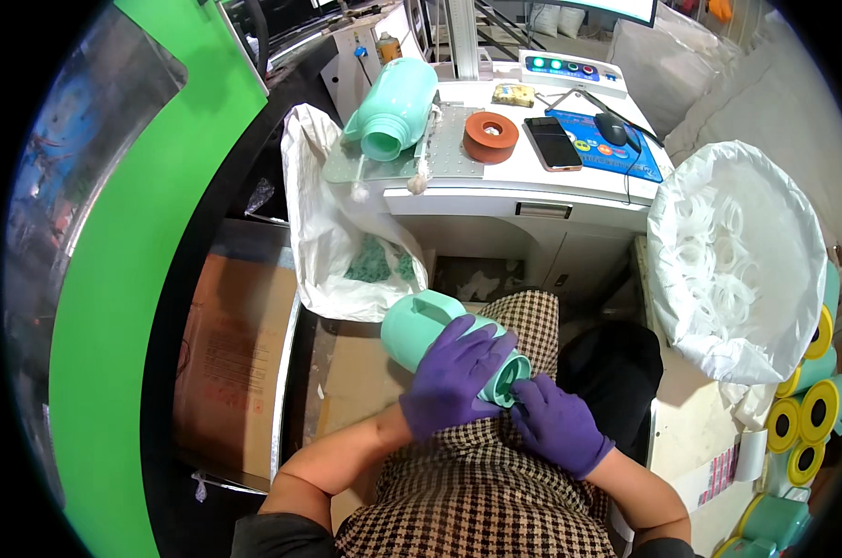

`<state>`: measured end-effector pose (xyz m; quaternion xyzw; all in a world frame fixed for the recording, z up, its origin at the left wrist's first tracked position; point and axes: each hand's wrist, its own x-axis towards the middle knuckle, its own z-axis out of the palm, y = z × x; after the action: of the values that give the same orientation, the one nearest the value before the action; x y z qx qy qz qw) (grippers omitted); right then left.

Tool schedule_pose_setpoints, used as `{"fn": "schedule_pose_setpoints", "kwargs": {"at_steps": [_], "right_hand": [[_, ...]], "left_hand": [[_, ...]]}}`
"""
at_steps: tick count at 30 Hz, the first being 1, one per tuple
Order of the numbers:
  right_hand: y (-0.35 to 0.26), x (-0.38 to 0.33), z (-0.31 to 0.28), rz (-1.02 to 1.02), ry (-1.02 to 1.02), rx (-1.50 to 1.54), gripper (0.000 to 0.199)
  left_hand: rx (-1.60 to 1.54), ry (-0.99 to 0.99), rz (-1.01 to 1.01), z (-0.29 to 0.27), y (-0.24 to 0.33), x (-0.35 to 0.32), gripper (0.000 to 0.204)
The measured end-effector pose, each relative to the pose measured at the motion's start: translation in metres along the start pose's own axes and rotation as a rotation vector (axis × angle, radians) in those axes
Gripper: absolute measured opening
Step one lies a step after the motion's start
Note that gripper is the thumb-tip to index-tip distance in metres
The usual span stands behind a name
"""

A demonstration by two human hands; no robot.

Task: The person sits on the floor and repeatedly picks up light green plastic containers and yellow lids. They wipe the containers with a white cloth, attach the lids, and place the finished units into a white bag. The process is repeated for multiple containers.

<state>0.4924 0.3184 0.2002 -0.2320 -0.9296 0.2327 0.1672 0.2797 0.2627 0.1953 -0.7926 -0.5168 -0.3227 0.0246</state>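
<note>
A mint-green plastic jug body (412, 327) with a side handle lies tilted across my lap, its round open mouth (511, 379) facing right. My left hand (456, 377), in a purple glove, is wrapped around its neck end. At the rim of the mouth, my right hand (556, 423), gloved the same, has its fingers closed; what they pinch, if anything, is hidden. A second mint-green jug body (393, 107) lies on the desk ahead with its mouth toward me. Below it hangs a white sack (314, 232) with green scraps inside.
On the white desk are an orange tape roll (490, 138), a phone (552, 143), a mouse (612, 129) on a blue pad and a button box (573, 73). A white-lined bin (784, 242) holds clear rings at right. Several green jugs with yellow-rimmed ends (819, 411) lie beyond. A cardboard box (230, 353) stands left.
</note>
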Motion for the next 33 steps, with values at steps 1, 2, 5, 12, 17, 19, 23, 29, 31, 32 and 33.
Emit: {"fn": "schedule_pose_setpoints", "kwargs": {"at_steps": [1, 2, 5, 12, 17, 19, 23, 29, 31, 32, 33], "right_hand": [[0.003, -0.003, 0.003, 0.111, -0.004, 0.232, 0.029], [0.002, -0.002, 0.007, 0.224, -0.012, 0.471, 0.025], [-0.017, -0.013, -0.008, 0.410, 0.020, 0.977, 0.019], [-0.025, -0.053, -0.094, -0.512, 0.809, 1.332, 0.036], [-0.005, 0.126, 0.015, -0.229, 0.266, 0.059, 0.055], [-0.009, 0.216, 0.065, -0.421, 0.223, 0.021, 0.086], [-0.010, 0.223, 0.085, -0.422, 0.309, -0.054, 0.083], [0.021, 0.113, -0.069, -0.430, 0.459, -0.228, 0.046], [0.055, 0.080, -0.124, -0.296, 0.560, -0.442, 0.037], [0.070, 0.069, -0.150, -0.206, 0.629, -0.537, 0.033], [0.085, 0.054, -0.178, -0.095, 0.686, -0.635, 0.028]], "left_hand": [[0.000, 0.007, 0.014, 0.001, -0.001, -0.002, 0.089], [-0.001, 0.008, 0.021, 0.002, -0.001, -0.006, 0.089], [-0.030, 0.006, -0.095, -0.001, -0.004, -0.015, 0.087], [-0.112, 0.158, -0.522, -0.025, -0.039, -0.118, 0.081], [-0.058, 0.110, -0.193, -0.033, -0.013, -0.131, 0.058], [-0.084, 0.084, -0.160, -0.030, -0.013, -0.122, 0.055], [-0.047, 0.104, -0.179, -0.034, -0.014, -0.125, 0.056], [-0.102, 0.192, -0.377, -0.032, -0.028, -0.113, 0.067], [-0.109, 0.163, -0.323, -0.029, -0.039, -0.108, 0.065], [-0.092, 0.166, -0.276, -0.026, -0.041, -0.105, 0.062], [-0.087, 0.167, -0.220, -0.021, -0.045, -0.095, 0.060]]}}
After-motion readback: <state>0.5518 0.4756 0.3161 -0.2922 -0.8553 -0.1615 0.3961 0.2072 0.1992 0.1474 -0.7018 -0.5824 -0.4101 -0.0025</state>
